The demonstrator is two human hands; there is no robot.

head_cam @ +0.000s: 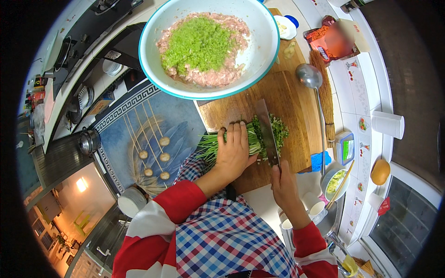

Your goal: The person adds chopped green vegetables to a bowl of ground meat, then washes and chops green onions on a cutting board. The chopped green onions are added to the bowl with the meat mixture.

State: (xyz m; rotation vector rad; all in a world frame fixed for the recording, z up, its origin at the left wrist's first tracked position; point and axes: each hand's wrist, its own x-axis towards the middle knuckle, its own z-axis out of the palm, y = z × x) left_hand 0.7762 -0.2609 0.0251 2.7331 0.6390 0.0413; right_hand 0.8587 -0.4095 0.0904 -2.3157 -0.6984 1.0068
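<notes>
My left hand (233, 149) presses down on a bundle of green chives or similar thin stalks (212, 143) lying on a wooden cutting board (295, 139). In my right hand (283, 180) is the handle of a cleaver (269, 130); its blade stands on edge just right of the bundle's cut end. Chopped greens (279, 132) lie on both sides of the blade. Beyond the board, a large white basin (260, 69) with a teal rim holds minced meat (222, 78) topped by finely chopped light green vegetable (200, 43).
Right of the board lie a metal ladle (309, 76), a straw brush (326, 100) and a lidded plastic box (345, 148). Nearer me are a bowl with chopsticks (336, 184) and white cups (314, 204). A small white dish (285, 27) is beside the basin.
</notes>
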